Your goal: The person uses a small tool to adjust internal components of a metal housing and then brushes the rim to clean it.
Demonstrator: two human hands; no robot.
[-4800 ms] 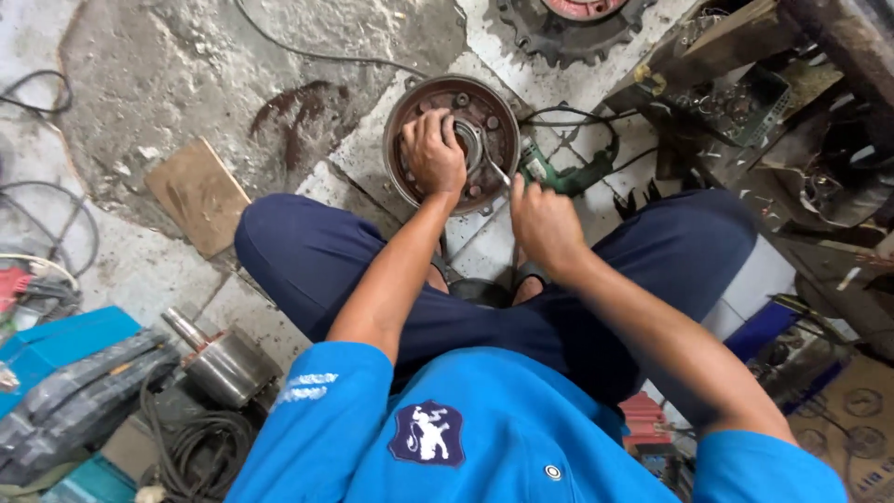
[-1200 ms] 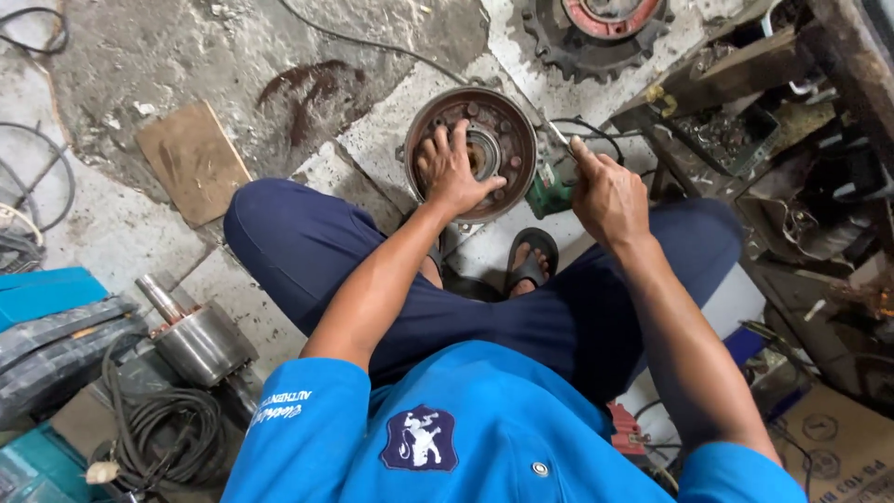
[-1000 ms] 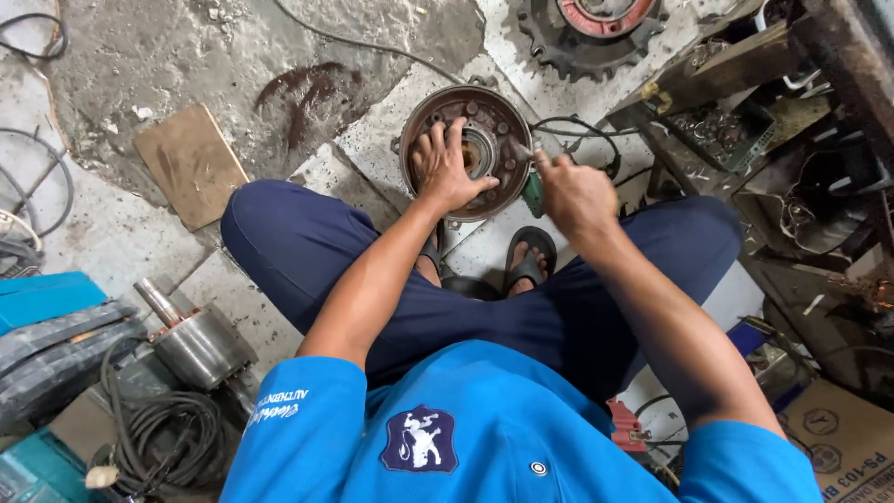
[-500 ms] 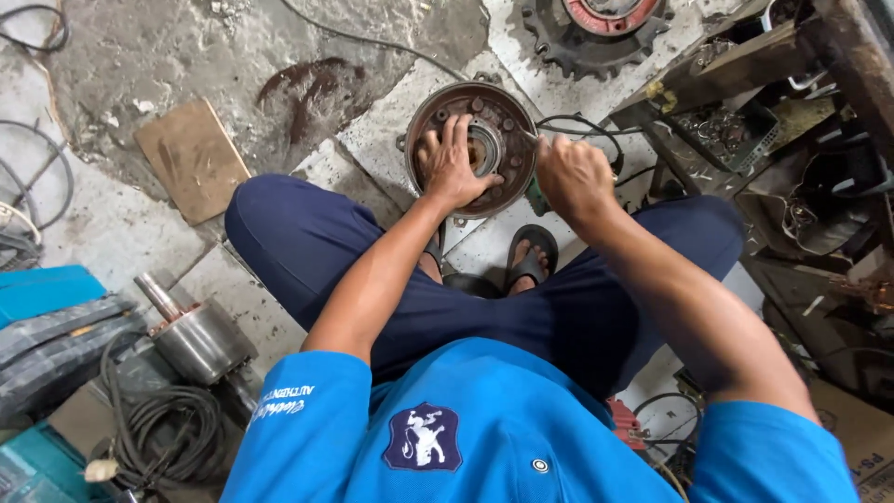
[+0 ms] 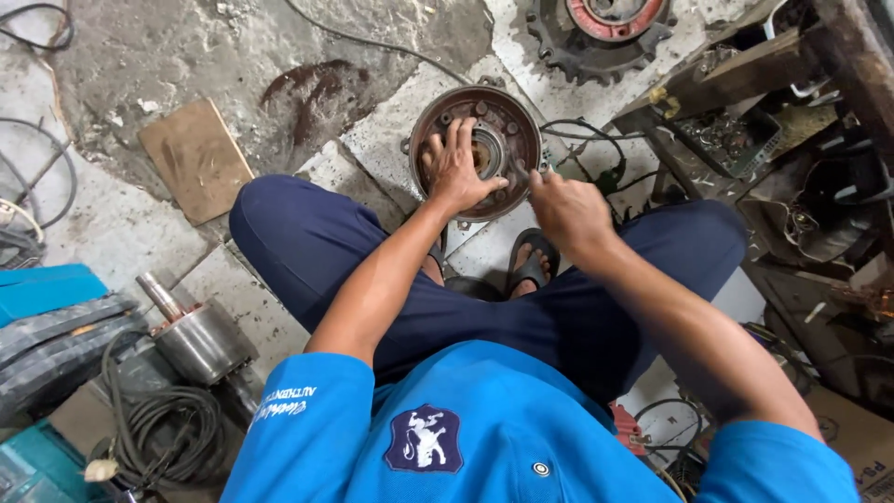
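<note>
Pressing left hand [image 5: 458,169] spread flat on round metal housing [image 5: 477,149]; right hand [image 5: 568,207] curled at rim.

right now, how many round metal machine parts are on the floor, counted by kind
round brake drum hub under the left hand, right hand beside it: 1
toothed sprocket wheel with red centre: 1
steel rotor cylinder with shaft: 1
total: 3

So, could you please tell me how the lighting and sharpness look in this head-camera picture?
Head view: soft, even daylight with no hard shadows or glare; the left hand spread on the round rusty metal housing is sharp, the right hand beside it only slightly soft; the wide lens bends the edges, and the cluttered shelf on the right falls into dim shade.
</note>
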